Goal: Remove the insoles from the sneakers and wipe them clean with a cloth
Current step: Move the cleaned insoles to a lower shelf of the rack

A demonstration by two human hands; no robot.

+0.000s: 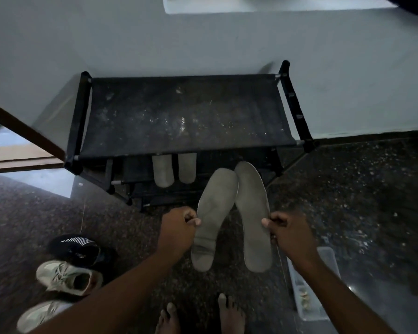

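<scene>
two grey insoles are held up in front of a black shoe rack (186, 116), one in each hand. the left insole (214, 218) is pinched at its outer edge by the left hand (179, 232), thumb on top and fingers curled shut beneath it. the right insole (252, 215) is gripped the same way at its outer edge by the right hand (288, 233), fingers clamped on it. the two insoles are spread in a v: their far ends touch or overlap just in front of the rack, and their near ends hang apart above the dark speckled floor (348, 189).

two pale sneakers (68, 277) lie on the floor at the lower left, well apart from the insoles, one nearer the rack with its opening seen empty and dark, the other partly hidden by the left forearm. a dark shoe (79, 247) lies just beyond them. on a lower shelf of the rack, two more pale soles (163, 171) are seen side by side. a clear box (309, 285) rests on the floor beside the right forearm. bare toes (225, 309) are seen at the bottom edge. no cloth can be made out.
</scene>
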